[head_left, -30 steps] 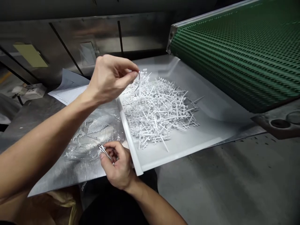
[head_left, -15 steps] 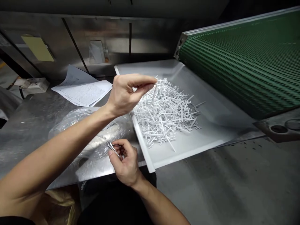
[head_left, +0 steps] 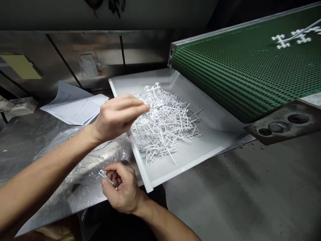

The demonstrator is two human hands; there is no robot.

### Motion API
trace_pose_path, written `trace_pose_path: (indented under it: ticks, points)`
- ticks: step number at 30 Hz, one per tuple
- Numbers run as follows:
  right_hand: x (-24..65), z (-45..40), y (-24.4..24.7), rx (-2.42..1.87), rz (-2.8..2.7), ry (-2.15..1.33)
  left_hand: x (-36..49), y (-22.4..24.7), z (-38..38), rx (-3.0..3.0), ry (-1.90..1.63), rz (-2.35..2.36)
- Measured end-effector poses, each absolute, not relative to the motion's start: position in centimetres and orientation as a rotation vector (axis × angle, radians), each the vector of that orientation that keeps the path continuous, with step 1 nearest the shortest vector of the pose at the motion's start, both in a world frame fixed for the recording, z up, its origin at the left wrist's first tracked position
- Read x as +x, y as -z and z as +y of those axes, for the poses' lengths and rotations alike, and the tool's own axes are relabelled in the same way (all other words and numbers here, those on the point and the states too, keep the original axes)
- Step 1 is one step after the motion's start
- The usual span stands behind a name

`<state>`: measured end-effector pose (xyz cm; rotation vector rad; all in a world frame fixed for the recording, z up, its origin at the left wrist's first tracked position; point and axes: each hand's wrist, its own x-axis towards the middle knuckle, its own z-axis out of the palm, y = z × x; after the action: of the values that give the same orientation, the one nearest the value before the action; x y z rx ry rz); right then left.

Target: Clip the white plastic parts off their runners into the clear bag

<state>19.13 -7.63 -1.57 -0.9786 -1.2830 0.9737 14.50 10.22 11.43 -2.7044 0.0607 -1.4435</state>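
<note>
My left hand (head_left: 122, 115) reaches over the left wall of a white tray (head_left: 141, 164), fingers pinched together. At its fingertips a white branched plastic piece (head_left: 153, 88) sticks up, slightly blurred, above a heap of similar thin white plastic pieces (head_left: 163, 129) in the tray. Lower and nearer to me, my right hand (head_left: 122, 189) is closed on small thin-stemmed pieces (head_left: 106, 177), pale and shiny, which poke out between thumb and forefinger. How many it holds is hidden by the curled fingers.
A green mesh conveyor belt (head_left: 225, 67) slopes beside the tray at the right, carrying white branched pieces (head_left: 292, 39). Clear plastic bags (head_left: 82, 167) and printed sheets (head_left: 72, 105) lie on the metal table (head_left: 18, 144). A power strip (head_left: 21, 107) is at far left.
The view has swung right, bringing white pieces on the belt into sight. My left hand has turned knuckles-up, its fingertips still at a branched piece. My right hand keeps its grip.
</note>
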Motion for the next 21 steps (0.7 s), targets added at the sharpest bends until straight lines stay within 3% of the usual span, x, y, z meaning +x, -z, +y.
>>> trace_pose_path:
  ticks: [3, 12, 21]
  points:
    - [18.9, -7.6, 1.7, -0.920, -1.372, -0.889, 13.9, -12.0, 10.8, -2.556, 1.045, 0.286]
    - [18.4, -7.6, 2.3, -0.918, -1.420, -0.748, 13.9, -15.8, 11.1, -2.842, 0.575, 0.286]
    - [19.6, -11.2, 0.5, -0.835, -1.555, -0.781, 11.8, -13.5, 11.0, -2.588, 0.862, 0.203]
